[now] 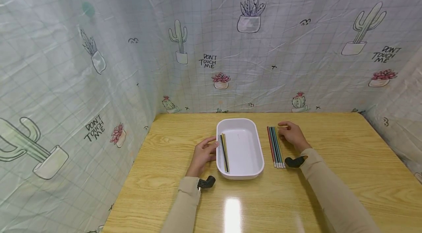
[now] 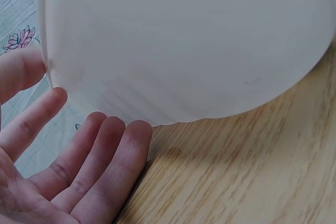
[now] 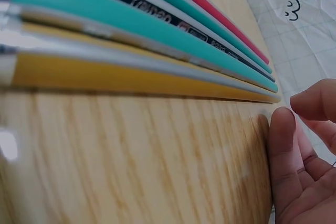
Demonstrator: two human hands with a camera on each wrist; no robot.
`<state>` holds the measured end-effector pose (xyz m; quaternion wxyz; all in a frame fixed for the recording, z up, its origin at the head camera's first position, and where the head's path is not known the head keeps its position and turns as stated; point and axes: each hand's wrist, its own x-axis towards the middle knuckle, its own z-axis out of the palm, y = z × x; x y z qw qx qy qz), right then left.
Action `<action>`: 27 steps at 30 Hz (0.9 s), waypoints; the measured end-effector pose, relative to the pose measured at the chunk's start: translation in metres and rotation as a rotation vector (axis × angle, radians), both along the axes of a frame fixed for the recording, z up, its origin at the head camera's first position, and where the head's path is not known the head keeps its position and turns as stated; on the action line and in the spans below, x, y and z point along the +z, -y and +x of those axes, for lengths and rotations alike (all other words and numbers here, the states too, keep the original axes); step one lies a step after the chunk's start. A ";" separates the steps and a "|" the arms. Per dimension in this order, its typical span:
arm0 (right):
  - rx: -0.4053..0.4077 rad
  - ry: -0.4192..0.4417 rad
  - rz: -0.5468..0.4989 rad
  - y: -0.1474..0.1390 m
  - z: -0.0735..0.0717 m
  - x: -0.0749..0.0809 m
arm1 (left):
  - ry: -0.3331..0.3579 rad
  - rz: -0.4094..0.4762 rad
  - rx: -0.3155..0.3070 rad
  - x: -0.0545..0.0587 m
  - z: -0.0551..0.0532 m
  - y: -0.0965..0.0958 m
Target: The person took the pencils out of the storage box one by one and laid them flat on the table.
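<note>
A white rectangular tray (image 1: 242, 152) with rounded corners sits on the table, and a few black and yellow pencils (image 1: 225, 154) lie lengthwise along its left inner side. My left hand (image 1: 202, 156) rests its fingertips against the tray's left outer wall, the fingers (image 2: 118, 169) spread and only slightly bent. Right of the tray is a side-by-side row of red, green, black and yellow pencils (image 1: 276, 147), their eraser ends toward me. By the far end of the row, my right hand (image 1: 292, 136) hovers with thumb and fingers apart, close to the outermost yellow pencil (image 3: 105, 77) but not gripping it.
Everything stands on a wooden table (image 1: 165, 207). Behind it and on the left hangs a cactus-print cloth (image 1: 197, 90), which meets the table's back edge. Dark wrist-worn cameras sit on both wrists, the right one (image 1: 295, 162) close to the row's eraser ends.
</note>
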<state>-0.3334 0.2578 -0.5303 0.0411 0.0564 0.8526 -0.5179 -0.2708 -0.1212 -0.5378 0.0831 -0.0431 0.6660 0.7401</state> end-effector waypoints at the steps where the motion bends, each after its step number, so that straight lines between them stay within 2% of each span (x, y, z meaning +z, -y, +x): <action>1: -0.001 -0.001 -0.004 0.000 0.000 0.000 | 0.000 0.002 0.000 0.000 0.000 0.000; 13: -0.030 0.008 -0.102 -0.004 0.003 -0.003 | 0.003 0.002 -0.008 -0.001 -0.001 0.001; 18: -0.035 0.020 -0.220 -0.007 0.003 0.000 | 0.009 0.003 -0.006 -0.002 -0.001 0.002; 22: -0.017 0.019 -0.295 -0.007 0.003 0.011 | 0.002 0.018 -0.017 -0.003 -0.001 0.002; 27: 0.037 -0.020 -0.255 0.004 0.002 0.034 | -0.008 0.017 -0.020 -0.003 0.000 0.002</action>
